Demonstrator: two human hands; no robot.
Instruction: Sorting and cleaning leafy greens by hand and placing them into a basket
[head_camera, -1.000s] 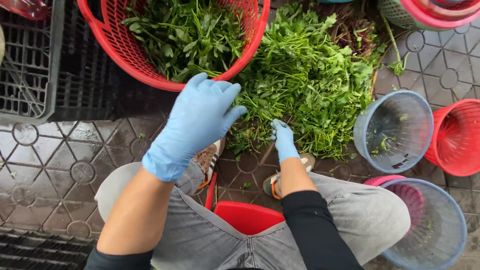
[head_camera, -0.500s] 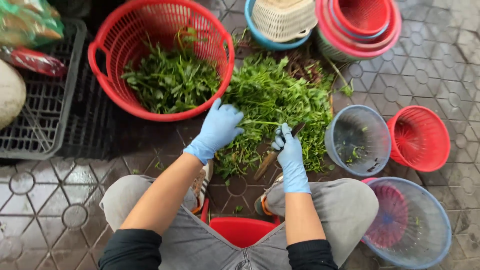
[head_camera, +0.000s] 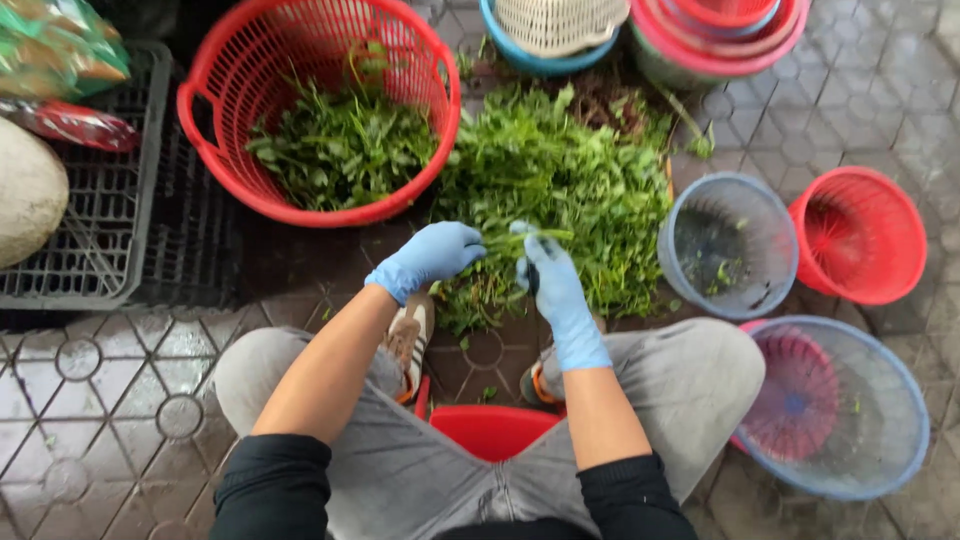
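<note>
Both my hands wear blue gloves. My left hand (head_camera: 432, 255) is closed on the end of a green leafy stem (head_camera: 510, 238) that runs across to my right hand (head_camera: 548, 272), which pinches its other end. Both hands hover over the near edge of a pile of leafy greens (head_camera: 565, 190) lying on the tiled floor. Behind and to the left, a big red basket (head_camera: 230, 150) holds more greens (head_camera: 345, 145).
A grey-blue strainer (head_camera: 728, 245) and a red strainer (head_camera: 860, 235) stand at the right, another blue strainer with a pink one inside (head_camera: 835, 405) nearer. Stacked baskets (head_camera: 640, 30) sit behind. A black crate (head_camera: 120, 200) lies left. I sit on a red stool (head_camera: 490, 430).
The view pulled back from the pile. My left hand came down from the basket rim and closed on a stem, and my right hand rose to grip it too.
</note>
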